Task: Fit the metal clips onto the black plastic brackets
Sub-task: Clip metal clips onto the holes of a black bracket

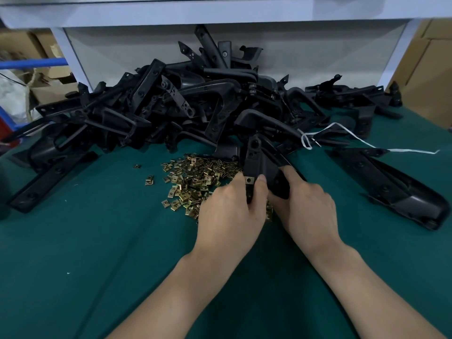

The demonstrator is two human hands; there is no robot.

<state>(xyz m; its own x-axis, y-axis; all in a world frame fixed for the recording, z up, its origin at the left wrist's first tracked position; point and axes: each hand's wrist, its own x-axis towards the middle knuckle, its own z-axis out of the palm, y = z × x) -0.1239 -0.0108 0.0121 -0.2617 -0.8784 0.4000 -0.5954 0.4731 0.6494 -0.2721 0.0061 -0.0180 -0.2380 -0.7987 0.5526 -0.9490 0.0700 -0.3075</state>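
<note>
Right hand grips the black bracket mid-tabletop, left hand pinches a metal clip onto its edge; next, probably, push it home.

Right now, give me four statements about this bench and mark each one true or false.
1. The left hand and right hand both grip one black bracket. True.
2. The loose clips lie in a tray. False: they lie heaped on the green table cover.
3. One fitted clip sits on the held bracket's edge by the left thumb. True.
4. The white string lies left of the clip heap. False: it lies to the right, running from the bracket pile.
</note>
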